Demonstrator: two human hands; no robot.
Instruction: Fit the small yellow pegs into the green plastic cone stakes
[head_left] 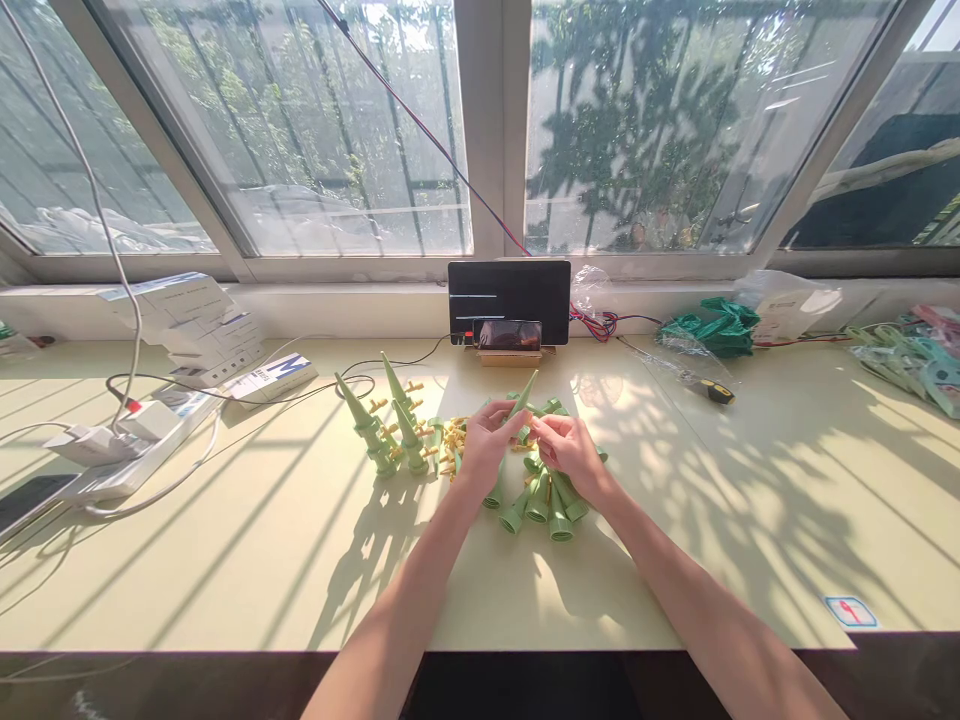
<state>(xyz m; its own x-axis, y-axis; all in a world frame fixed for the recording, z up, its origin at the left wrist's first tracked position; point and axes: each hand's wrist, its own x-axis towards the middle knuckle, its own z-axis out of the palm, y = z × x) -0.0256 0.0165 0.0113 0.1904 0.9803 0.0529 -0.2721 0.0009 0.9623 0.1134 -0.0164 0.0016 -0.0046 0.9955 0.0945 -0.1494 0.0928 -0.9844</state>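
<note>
Sunlit windows (322, 120) back a pale table (225, 590), where upright green spikes (367, 432) bearing yellow fittings look assembled, while loose green cones (561, 522) and yellow pieces (452, 440) remain unjoined. Nearly closed, the left hand (486, 435) grips a tapered cone (525, 392), tip up; beside it, the right hand (568, 447) curls its fingers, their contents unclear.

Pale yellow table (247, 590), striped with shadow. Centre-left: upright green cones (411, 440) with yellow pegs (452, 437) beside. Centre: loose green cones (560, 515), heaped, several with open ends towards the near edge. Back: small stand (510, 358). Left — white box (274, 380), power strip (142, 468), dark phone (31, 503). Right — black-and-yellow tool (714, 391); near corner, sticker (851, 611).
</note>
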